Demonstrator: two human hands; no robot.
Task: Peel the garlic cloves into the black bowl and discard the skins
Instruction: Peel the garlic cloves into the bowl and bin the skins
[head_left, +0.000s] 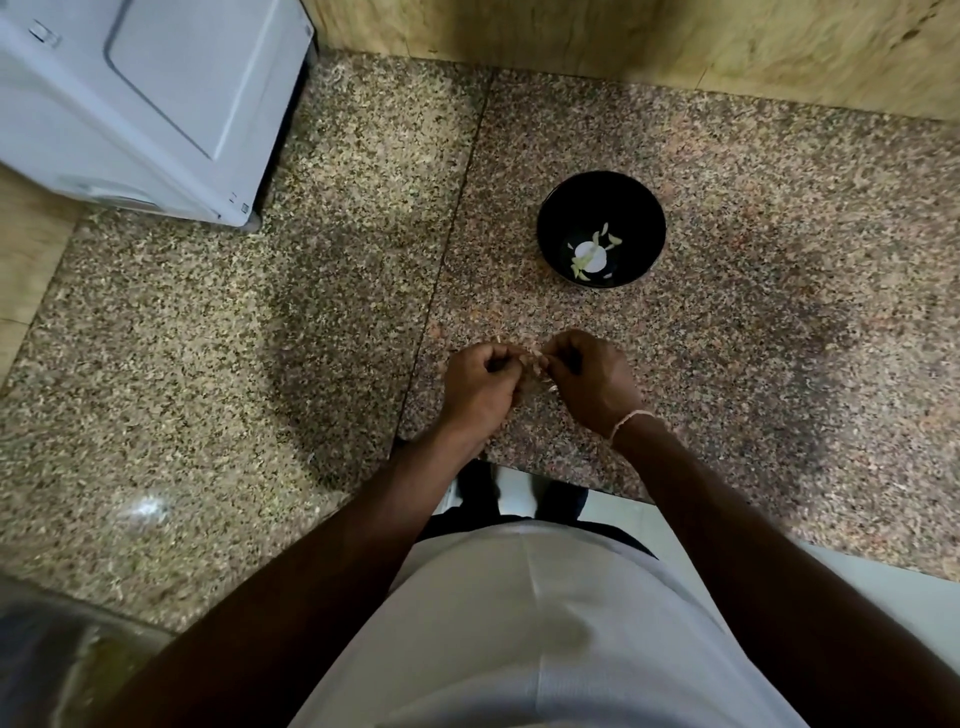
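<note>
A black bowl (601, 205) stands on the speckled granite counter (311, 312), beyond my hands and to the right. Inside it lie several pale peeled garlic cloves (592, 257) around a bright glare spot. Near the counter's front edge my left hand (480, 387) and my right hand (589, 376) meet, fingers curled. Between their fingertips they pinch a small garlic clove (532, 364) with papery skin; most of it is hidden by the fingers. A thin bracelet circles my right wrist.
A white appliance (140, 98) sits at the back left of the counter. A wooden wall panel (649, 36) runs behind. A seam splits the counter into two slabs. A clear plastic thing (57, 665) lies at the lower left.
</note>
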